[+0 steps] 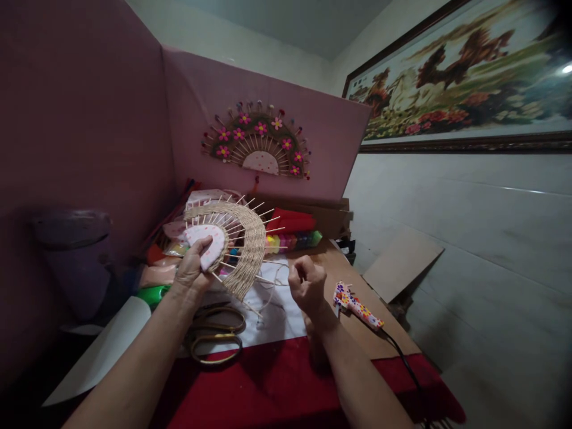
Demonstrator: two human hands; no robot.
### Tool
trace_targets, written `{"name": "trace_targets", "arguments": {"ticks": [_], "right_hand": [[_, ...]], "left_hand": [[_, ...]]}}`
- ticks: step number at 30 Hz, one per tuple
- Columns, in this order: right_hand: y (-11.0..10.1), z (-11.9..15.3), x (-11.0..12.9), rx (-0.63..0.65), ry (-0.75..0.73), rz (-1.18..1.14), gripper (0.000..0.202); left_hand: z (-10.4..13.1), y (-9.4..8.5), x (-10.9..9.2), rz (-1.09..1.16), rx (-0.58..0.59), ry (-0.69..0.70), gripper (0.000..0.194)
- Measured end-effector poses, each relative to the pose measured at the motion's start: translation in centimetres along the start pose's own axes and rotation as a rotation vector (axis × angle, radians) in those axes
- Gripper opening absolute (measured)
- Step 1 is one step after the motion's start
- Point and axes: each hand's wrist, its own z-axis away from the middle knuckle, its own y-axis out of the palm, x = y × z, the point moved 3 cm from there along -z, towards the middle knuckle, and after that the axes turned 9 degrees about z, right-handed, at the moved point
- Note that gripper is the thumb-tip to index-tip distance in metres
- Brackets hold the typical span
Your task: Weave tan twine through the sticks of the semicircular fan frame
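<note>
My left hand (195,265) grips a half-round woven fan (252,241) by its white, red-dotted centre piece, thumb on top. Thin sticks radiate from that centre through a wide band of woven tan twine, and their tips poke out past the outer edge. A loose length of twine (269,296) hangs in a loop by the fan's lower end and runs toward my right hand (307,283). That hand is closed, its fingertips pinched at the twine. Below the fan lie large scissors (217,348) with gold-coloured handles, their blades partly hidden.
A flower-patterned glue gun (357,305) with a black cord lies on the brown board (379,342) at right. Red cloth (268,387) covers the near edge. Behind stands a pink panel (187,119) bearing a flower-decorated fan (261,161). Craft materials crowd the back left.
</note>
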Motion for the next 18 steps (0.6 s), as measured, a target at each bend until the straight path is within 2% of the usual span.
{"name": "trace_targets", "arguments": {"ticks": [6, 10, 15, 18], "right_hand": [[1.9, 0.0, 0.1, 0.34, 0.061, 0.026, 0.01], [3.0, 0.6, 0.4, 0.492, 0.078, -0.033, 0.008], [3.8, 0.7, 1.0, 0.572, 0.146, -0.412, 0.02], [3.6, 0.5, 1.6, 0.626, 0.306, -0.768, 0.028]], "left_hand": [[0.6, 0.5, 0.4, -0.022, -0.007, -0.023, 0.02], [0.8, 0.6, 0.8, -0.039, -0.013, -0.048, 0.022], [0.9, 0.6, 1.1, -0.047, -0.006, -0.075, 0.023], [0.9, 0.6, 1.0, -0.047, 0.0, -0.08, 0.022]]}}
